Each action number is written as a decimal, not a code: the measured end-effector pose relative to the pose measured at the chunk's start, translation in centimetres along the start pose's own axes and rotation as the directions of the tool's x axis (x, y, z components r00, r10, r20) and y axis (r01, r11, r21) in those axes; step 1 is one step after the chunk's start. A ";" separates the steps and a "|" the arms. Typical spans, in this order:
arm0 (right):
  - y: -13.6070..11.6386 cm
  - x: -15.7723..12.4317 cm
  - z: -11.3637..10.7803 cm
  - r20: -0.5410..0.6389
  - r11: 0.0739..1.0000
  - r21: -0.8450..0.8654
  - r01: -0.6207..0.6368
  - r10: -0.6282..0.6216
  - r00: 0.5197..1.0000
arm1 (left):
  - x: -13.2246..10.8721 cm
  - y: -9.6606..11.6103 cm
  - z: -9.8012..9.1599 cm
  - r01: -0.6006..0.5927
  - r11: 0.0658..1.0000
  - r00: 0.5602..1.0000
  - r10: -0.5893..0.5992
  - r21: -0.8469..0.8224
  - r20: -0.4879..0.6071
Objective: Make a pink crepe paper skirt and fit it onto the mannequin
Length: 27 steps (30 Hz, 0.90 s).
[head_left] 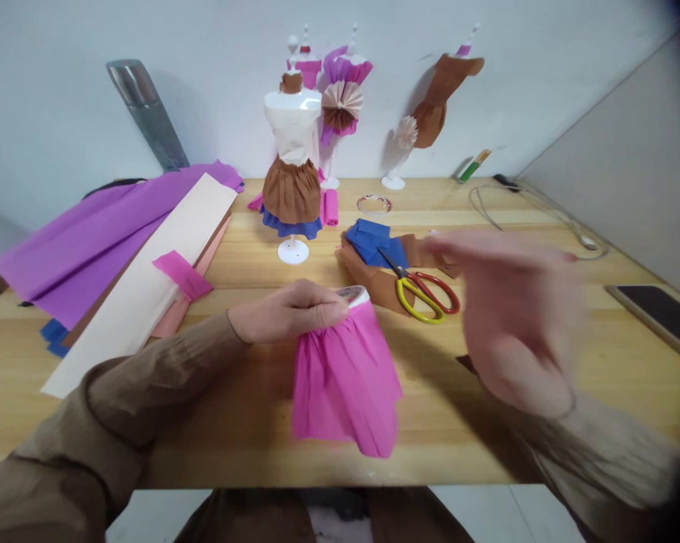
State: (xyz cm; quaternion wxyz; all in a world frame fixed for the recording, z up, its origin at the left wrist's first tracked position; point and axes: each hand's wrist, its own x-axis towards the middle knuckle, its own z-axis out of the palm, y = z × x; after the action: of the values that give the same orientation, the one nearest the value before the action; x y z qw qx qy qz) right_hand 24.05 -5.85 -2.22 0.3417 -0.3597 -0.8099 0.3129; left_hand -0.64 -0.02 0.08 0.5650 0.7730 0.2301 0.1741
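Note:
My left hand (pixel 286 311) is closed on the gathered top of a pink crepe paper skirt (pixel 344 385), which fans out over the wooden table (pixel 249 422) toward me. A white band with a roll of tape (pixel 355 295) shows at the skirt's top, by my fingertips. My right hand (pixel 515 309) is raised over the table to the right, smeared by motion, fingers pointing left toward the scissors (pixel 424 292). It seems to hold nothing.
Yellow and red handled scissors lie on brown and blue paper scraps (pixel 373 249). A small mannequin (pixel 292 162) in a brown and blue skirt stands behind, with two more dressed mannequins at the wall. Purple and cream paper sheets (pixel 124 249) lie left. A phone (pixel 656 313) lies right.

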 end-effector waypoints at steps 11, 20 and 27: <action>2.4 3.6 2.5 0.236 0.499 0.771 -0.396 0.355 0.905 | -0.1 0.8 -1.0 -0.070 0.946 0.992 0.033 0.315 0.122; 1.5 3.8 0.1 0.178 0.785 0.510 -0.351 0.303 0.936 | -0.2 0.9 -1.1 -0.056 0.947 0.995 0.025 0.317 0.098; -0.9 4.2 0.7 0.093 0.930 0.232 -0.287 0.272 0.958 | -0.2 0.6 -1.0 -0.034 0.939 0.997 0.010 0.342 0.071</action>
State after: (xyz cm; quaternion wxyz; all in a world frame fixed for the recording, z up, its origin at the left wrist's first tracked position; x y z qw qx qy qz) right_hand 21.06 -3.15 -0.52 0.3110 -0.4174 -0.7157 0.4655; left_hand -1.25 0.45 0.98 0.4271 0.8677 0.2287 0.1111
